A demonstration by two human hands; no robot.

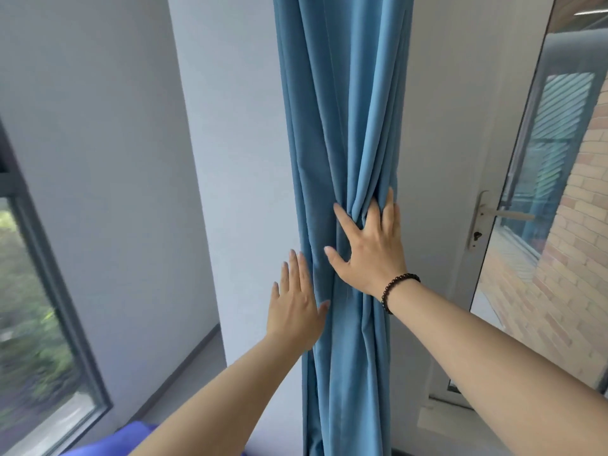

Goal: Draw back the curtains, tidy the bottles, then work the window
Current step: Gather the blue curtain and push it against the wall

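Observation:
A blue curtain (342, 110) hangs gathered into a narrow bunch of folds against a white wall column. My right hand (368, 248), with a dark bead bracelet on its wrist, is spread flat on the bunch at mid height, fingertips pressed into the folds. My left hand (296, 307) lies flat with fingers straight against the curtain's left edge, a little lower. Neither hand is closed around the fabric. No bottles are in view.
A grey-framed window (42, 291) with greenery outside is at the left. A glass door (533, 199) with a metal lever handle (503, 213) stands at the right, a brick wall beyond it. A piece of purple cloth (131, 437) shows at the bottom edge.

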